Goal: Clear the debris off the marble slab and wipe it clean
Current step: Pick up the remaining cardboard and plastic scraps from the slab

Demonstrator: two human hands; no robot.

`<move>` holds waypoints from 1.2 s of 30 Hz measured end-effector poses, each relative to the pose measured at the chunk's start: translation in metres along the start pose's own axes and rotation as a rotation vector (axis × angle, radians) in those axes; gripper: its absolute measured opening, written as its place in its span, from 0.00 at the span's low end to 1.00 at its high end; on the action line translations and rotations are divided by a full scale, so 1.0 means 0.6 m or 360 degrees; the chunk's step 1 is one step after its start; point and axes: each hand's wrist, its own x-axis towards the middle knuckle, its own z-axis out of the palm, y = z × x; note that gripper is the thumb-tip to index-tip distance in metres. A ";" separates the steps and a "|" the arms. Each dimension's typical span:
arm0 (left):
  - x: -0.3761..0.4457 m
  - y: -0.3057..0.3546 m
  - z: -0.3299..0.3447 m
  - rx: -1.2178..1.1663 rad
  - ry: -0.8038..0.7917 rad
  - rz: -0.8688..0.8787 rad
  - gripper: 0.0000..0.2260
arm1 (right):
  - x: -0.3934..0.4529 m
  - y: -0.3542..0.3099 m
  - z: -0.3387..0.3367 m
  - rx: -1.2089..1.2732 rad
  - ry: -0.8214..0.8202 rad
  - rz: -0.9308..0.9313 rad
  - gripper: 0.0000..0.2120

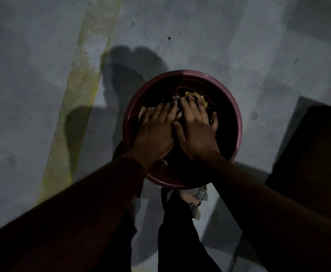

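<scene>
So the person is standing over a dark red round bin (237, 122) on a grey concrete floor (200, 36), both hands down inside the mouth of it. Left hand (155, 132) and right hand (197, 132) lie side by side, palms down, fingers fairly straight and spread, pressing on the rubbish (197, 94) in there. Best guess: they're packing the debris down so it sits below the rim, or dropping a handful in. Neither hand seems to grip anything, though what's under the palms can't be seen.

The marble slab itself isn't in view at all, so no telling how clean it is or whether any wiping has begun. No cloth visible either.

Hard to make out: it's really dim. The bin contents are mostly black, with just a yellowish crumpled scrap and some pale bits poking out past the fingertips. A sandalled foot (195, 201) shows just below the bin. There's a dark boxy thing (313, 154) on the right edge, unidentifiable, and a yellowish painted stripe (78, 95) running across the floor on the left.
</scene>
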 end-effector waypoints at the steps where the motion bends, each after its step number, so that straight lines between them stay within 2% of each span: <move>1: -0.009 0.000 -0.011 0.0027 0.0060 0.0008 0.29 | -0.007 -0.007 -0.014 0.0035 0.0036 -0.0005 0.29; 8: -0.092 0.007 -0.103 0.0180 0.0240 0.0074 0.33 | -0.070 -0.028 -0.093 0.0066 0.0148 -0.0136 0.24; 12: -0.148 0.021 -0.176 0.0220 0.0305 0.0117 0.33 | -0.109 -0.067 -0.167 0.0063 0.0072 -0.0112 0.26; 15: -0.203 0.043 -0.257 0.0230 0.0292 0.0112 0.36 | -0.157 -0.123 -0.238 -0.0022 0.0060 -0.0069 0.29; 20: -0.318 0.110 -0.452 0.0236 0.0438 0.0165 0.34 | -0.265 -0.252 -0.389 -0.0137 0.0241 -0.0057 0.29; 29: -0.529 0.240 -0.800 0.0317 0.0647 0.0668 0.31 | -0.516 -0.455 -0.679 -0.0094 0.0583 0.0103 0.30; 36: -0.641 0.342 -0.897 0.0460 0.0649 0.1039 0.32 | -0.700 -0.504 -0.777 -0.0180 0.0882 0.0447 0.31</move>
